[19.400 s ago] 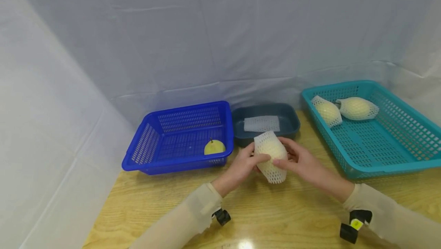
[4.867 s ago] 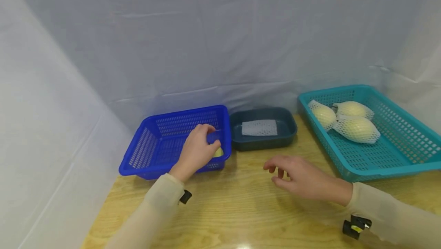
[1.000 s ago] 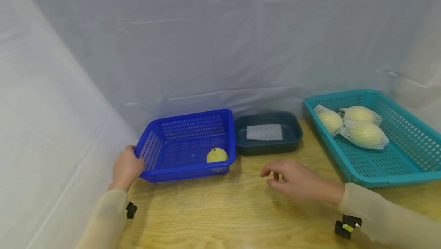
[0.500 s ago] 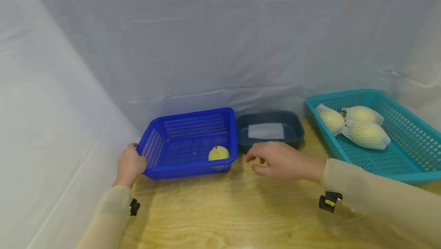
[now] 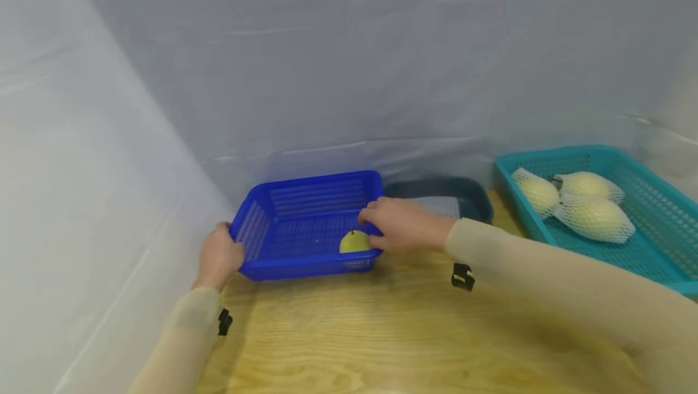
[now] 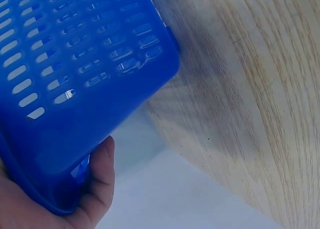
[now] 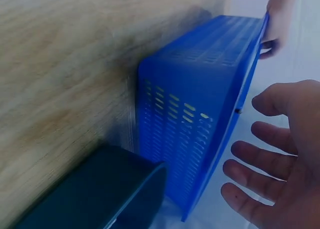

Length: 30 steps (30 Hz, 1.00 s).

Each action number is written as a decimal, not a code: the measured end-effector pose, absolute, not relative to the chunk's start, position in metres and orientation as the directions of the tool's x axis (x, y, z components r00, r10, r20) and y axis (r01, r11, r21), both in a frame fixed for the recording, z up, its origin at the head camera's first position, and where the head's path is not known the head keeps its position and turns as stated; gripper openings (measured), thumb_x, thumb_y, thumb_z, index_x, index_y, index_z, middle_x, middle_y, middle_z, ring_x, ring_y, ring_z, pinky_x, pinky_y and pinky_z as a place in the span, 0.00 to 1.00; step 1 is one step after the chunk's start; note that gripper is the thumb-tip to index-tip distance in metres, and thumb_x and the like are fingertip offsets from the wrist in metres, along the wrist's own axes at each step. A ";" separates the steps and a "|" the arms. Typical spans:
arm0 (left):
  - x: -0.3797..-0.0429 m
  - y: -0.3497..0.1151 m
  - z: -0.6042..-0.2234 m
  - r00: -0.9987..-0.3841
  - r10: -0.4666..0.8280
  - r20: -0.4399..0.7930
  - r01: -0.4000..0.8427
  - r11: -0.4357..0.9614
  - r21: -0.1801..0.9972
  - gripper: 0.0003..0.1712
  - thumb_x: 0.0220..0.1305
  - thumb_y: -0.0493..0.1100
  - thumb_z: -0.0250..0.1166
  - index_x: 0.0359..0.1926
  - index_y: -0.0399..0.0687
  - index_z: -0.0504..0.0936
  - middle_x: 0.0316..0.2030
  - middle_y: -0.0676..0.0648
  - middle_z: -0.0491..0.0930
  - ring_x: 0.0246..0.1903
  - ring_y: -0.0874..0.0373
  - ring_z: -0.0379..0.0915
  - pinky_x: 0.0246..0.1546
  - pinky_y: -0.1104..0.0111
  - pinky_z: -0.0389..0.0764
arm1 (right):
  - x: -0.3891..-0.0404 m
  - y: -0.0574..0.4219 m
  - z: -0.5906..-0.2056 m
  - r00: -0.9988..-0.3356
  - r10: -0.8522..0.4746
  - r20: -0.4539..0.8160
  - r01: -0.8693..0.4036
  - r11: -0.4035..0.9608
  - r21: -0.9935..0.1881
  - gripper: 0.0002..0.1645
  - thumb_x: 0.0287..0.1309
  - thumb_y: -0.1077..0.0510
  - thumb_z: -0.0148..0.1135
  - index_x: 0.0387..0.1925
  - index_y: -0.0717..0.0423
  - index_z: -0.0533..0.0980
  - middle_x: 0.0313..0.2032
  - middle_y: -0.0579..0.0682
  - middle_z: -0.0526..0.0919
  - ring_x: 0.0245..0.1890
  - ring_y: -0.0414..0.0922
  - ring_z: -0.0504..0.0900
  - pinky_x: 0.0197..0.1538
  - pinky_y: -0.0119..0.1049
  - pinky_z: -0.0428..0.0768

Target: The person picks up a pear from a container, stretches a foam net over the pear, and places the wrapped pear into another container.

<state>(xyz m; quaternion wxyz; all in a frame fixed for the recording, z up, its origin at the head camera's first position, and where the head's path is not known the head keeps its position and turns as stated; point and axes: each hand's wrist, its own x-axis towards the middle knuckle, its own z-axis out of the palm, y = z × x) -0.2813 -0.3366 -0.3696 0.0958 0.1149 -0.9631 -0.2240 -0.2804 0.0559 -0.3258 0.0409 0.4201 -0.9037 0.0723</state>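
Observation:
A blue perforated basket (image 5: 305, 262) stands on the wooden table, a yellow pear (image 5: 354, 242) with a dark stem in its near right corner. My left hand (image 5: 218, 256) grips the basket's left rim. The left wrist view shows the fingers (image 6: 103, 174) curled under the blue rim. Over the basket's right side, close to the pear, hovers my right hand (image 5: 406, 224). In the right wrist view its fingers (image 7: 267, 159) are spread and relaxed beside the rim, holding nothing.
Behind my right hand is a dark teal tray (image 5: 480, 200) with a white foam net sleeve (image 5: 444, 205), partly hidden by the hand. A turquoise basket (image 5: 649, 260) on the right holds three net-wrapped pears (image 5: 594, 218). White sheeting (image 5: 305, 79) rises behind and at the left.
Earlier a net-wrapped pear was in both hands; it now lies with the others in the turquoise basket. My left hand took the blue basket's rim. My right hand moved left to the blue basket.

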 end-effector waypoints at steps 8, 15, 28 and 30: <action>-0.281 -0.330 -0.367 -0.953 -0.267 0.140 -0.177 0.871 0.459 0.35 0.65 0.36 0.51 0.71 0.26 0.57 0.54 0.24 0.74 0.50 0.33 0.75 0.54 0.43 0.76 | -0.307 0.033 -0.329 -0.660 -0.751 0.017 -0.747 0.654 -0.119 0.31 0.63 0.49 0.65 0.66 0.49 0.73 0.62 0.48 0.79 0.60 0.48 0.78 0.61 0.46 0.78; -0.280 -0.332 -0.367 -0.950 -0.290 0.114 -0.201 0.850 0.487 0.36 0.66 0.36 0.52 0.72 0.28 0.56 0.56 0.25 0.73 0.51 0.35 0.74 0.54 0.44 0.77 | -0.316 0.016 -0.330 -0.624 -0.774 -0.104 -0.767 0.633 -0.108 0.39 0.60 0.53 0.68 0.72 0.42 0.67 0.51 0.44 0.85 0.40 0.39 0.82 0.42 0.37 0.80; -0.279 -0.332 -0.367 -0.948 -0.300 0.108 -0.212 0.845 0.491 0.36 0.66 0.35 0.53 0.72 0.27 0.56 0.55 0.25 0.73 0.51 0.35 0.75 0.53 0.44 0.78 | -0.330 -0.002 -0.345 -0.577 -0.798 -0.177 -0.772 0.603 -0.202 0.30 0.58 0.63 0.65 0.64 0.48 0.76 0.53 0.46 0.83 0.43 0.40 0.78 0.45 0.35 0.79; -0.278 -0.332 -0.367 -0.949 -0.297 0.109 -0.208 0.846 0.491 0.36 0.66 0.35 0.52 0.72 0.27 0.55 0.56 0.25 0.73 0.51 0.35 0.75 0.53 0.44 0.78 | -0.331 -0.003 -0.347 -0.577 -0.796 -0.184 -0.762 0.606 -0.231 0.31 0.60 0.63 0.63 0.65 0.48 0.74 0.51 0.47 0.83 0.40 0.40 0.77 0.42 0.34 0.77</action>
